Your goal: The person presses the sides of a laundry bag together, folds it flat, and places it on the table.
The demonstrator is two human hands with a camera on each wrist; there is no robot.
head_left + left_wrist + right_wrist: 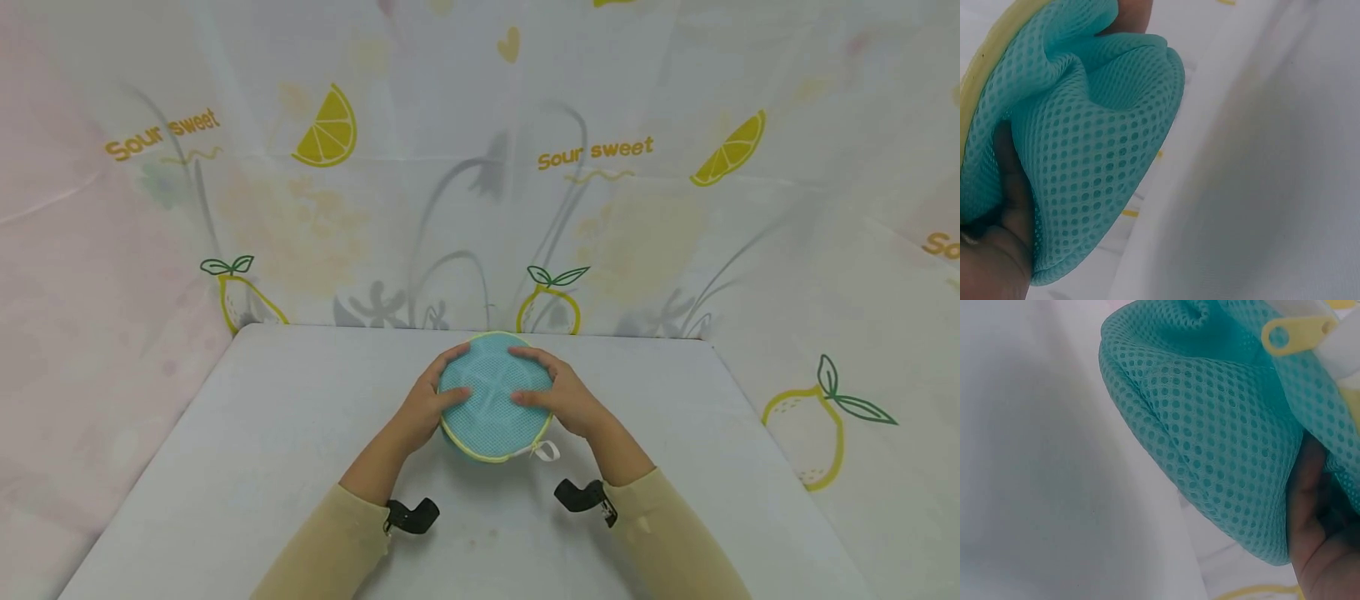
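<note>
A round teal mesh laundry bag (493, 417) with yellow piping is held up over the table between both hands. My left hand (426, 407) grips its left side, thumb on the face turned toward me. On the opposite side, my right hand (573, 400) holds it the same way. A white loop (547, 451) hangs from the lower right of the rim. In the left wrist view the mesh (1091, 156) is creased and bulges below the fingers. The right wrist view shows a yellow zipper pull (1297, 335) near the rim.
A white table (300, 433) lies beneath the hands. Behind it hangs a pale cloth (420, 100) printed with lemons and lettering, which also runs along both sides. Black wrist cameras (414, 517) jut inward from both sleeves.
</note>
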